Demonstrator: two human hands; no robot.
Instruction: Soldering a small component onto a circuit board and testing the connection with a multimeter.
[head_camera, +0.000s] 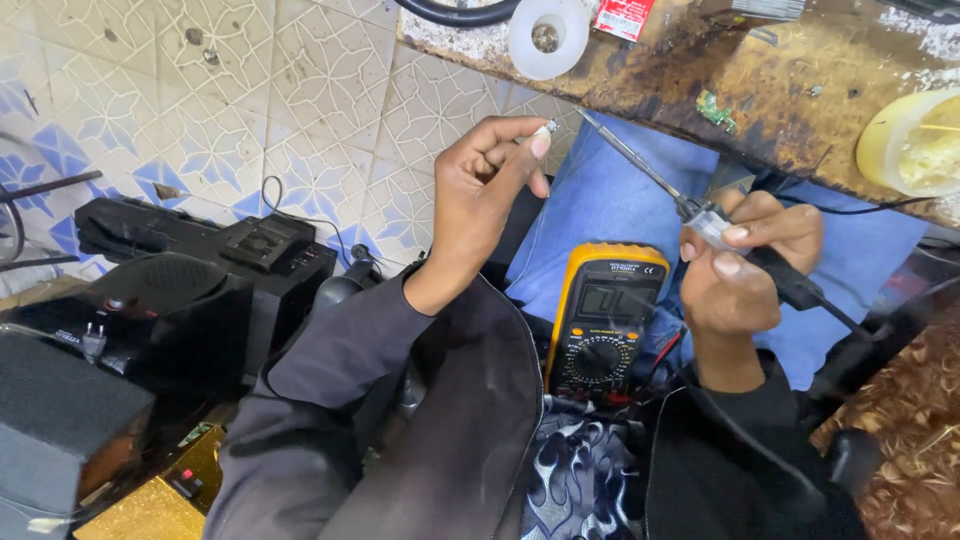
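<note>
— What is the left hand (490, 185) doing?

— It is raised, with the thumb and forefinger pressed together on a small metal part (551, 126). The part pokes out just past the fingertips, at the top of the pinch. It is too small to tell what it is.

— And the right hand (745, 265)?

— Closed around the dark handle of a soldering iron (700, 205), fingers wrapped over it, thumb lying along the top. The thin metal shaft runs up and to the left out of that fist, and its tip ends just beside the pinched part. Whether tip and part touch, I cannot tell.

— Where does the cord go?

— A black cable (835, 315) leaves the back of the handle, on the far side of the fist from the tip, and runs off to the right.

— What lies under the hands?

— A yellow meter (603, 315) with a grey screen and a round dial rests on the person's lap, below the gap between the two hands and nearer the right wrist. It lies against blue cloth (610, 190) over the knee.

— Anything above the pinch?

— The edge of a worn wooden bench (760, 90). A white roll of tape (548, 36) sits on it just above the left fingertips, and a yellow tub (915, 145) stands well to the right, beyond the right hand.

— And on the left hand's outer side?

— Black boxes of equipment (170, 290) on a tiled floor (150, 90), well apart from the pinch.
</note>
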